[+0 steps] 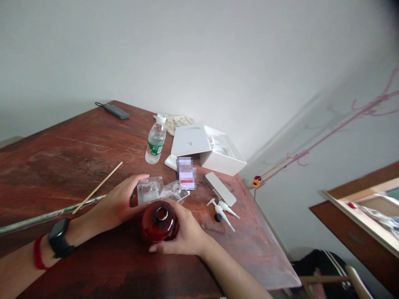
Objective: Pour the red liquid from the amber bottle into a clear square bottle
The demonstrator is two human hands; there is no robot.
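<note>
An amber-brown round bottle (153, 226) with an uncapped narrow neck stands upright near the table's front. My right hand (187, 230) is wrapped around its right side. My left hand (120, 201) is open on the left, its fingers stretched towards a clear plastic piece (151, 190) and its thumb near the bottle; whether it touches either I cannot tell. A second clear plastic piece (176, 189) lies just behind the bottle. To the right are two white pump heads (220, 214) and a small black cap (218, 217).
A water bottle (155, 141) stands behind, beside an open white box (222, 160). A phone (187, 172) with a blurred screen and a grey-white case (220, 189) lie nearer. A wooden stick (98, 187) is at left, a grey hub (116, 111) at the back. A pink rack (327, 124) leans beyond the right edge.
</note>
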